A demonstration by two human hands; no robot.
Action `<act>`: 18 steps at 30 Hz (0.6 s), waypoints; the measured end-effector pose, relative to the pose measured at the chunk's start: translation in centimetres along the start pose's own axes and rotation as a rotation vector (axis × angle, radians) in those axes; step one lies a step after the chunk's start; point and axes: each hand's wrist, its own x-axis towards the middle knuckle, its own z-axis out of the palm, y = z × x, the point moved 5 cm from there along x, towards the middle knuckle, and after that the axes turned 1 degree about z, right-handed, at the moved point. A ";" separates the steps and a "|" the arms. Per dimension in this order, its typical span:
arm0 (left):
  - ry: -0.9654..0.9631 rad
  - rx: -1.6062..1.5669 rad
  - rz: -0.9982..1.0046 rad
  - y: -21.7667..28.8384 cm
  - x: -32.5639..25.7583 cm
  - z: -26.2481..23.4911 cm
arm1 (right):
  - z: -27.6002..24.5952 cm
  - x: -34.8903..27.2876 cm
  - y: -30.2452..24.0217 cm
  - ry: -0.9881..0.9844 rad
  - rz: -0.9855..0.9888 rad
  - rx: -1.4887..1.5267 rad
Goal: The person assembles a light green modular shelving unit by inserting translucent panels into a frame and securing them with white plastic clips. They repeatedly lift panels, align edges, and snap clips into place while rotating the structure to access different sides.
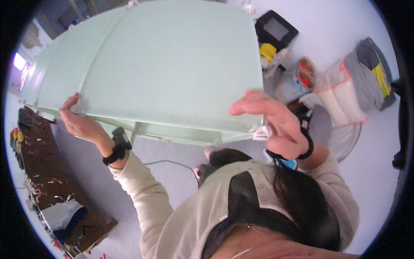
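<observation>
A large pale green fabric-covered frame [172,64], boxy with a smooth top panel, stretches across the upper middle. My left hand [82,127] grips its near edge toward the left, fingers up over the rim. Over the near right corner, my right hand [276,121] is bent with its fingers reaching onto the panel. Beside that palm a small white piece [261,131] sticks out at the corner; I cannot tell whether it is plastic or cloth. Below the near edge, part of the inside shows between green bars.
To the left stands a long brown surface [47,168] with many small items and a white cloth. At right are a clear bucket [297,86] with red things, a bulging white bag [338,97] and folded checked cloth [366,82]. A dark cable [172,162] crosses the grey floor.
</observation>
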 end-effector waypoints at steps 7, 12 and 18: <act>-0.059 0.219 0.067 8.6 -3.6 -2.6 | -15.5 3.3 7.9 0.408 -0.153 0.124; -0.443 -0.265 0.291 21.8 -16.8 -0.1 | -25.1 15.1 22.9 0.288 -0.151 0.357; -0.149 -0.219 -0.019 25.4 -23.6 6.2 | -21.1 24.3 26.6 -0.596 -0.056 1.289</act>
